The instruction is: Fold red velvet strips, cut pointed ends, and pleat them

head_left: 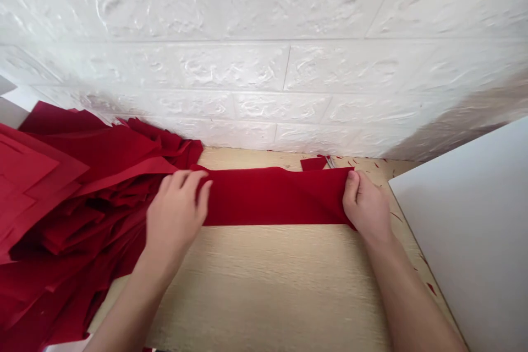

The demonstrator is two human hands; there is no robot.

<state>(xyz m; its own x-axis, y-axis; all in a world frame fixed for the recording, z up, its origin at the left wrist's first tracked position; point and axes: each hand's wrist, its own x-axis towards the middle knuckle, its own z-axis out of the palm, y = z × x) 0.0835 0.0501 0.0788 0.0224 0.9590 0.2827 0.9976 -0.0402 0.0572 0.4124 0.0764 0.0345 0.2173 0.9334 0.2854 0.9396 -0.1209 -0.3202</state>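
A long strip of dark red felt point(276, 196) lies flat across the light wooden table point(264, 286), close to the wall. My left hand point(175, 214) rests on the strip's left end, fingers curled down onto the cloth. My right hand point(365, 204) grips the strip's right end, thumb on top and fingers tucked under the edge. The strip is stretched straight between both hands.
A big heap of red felt pieces point(61, 214) covers the table's left side. A white board point(470, 231) stands at the right. A small red scrap point(314, 163) and something metallic lie by the white brick-pattern wall point(264, 55). Tiny red snippets dot the table's right edge.
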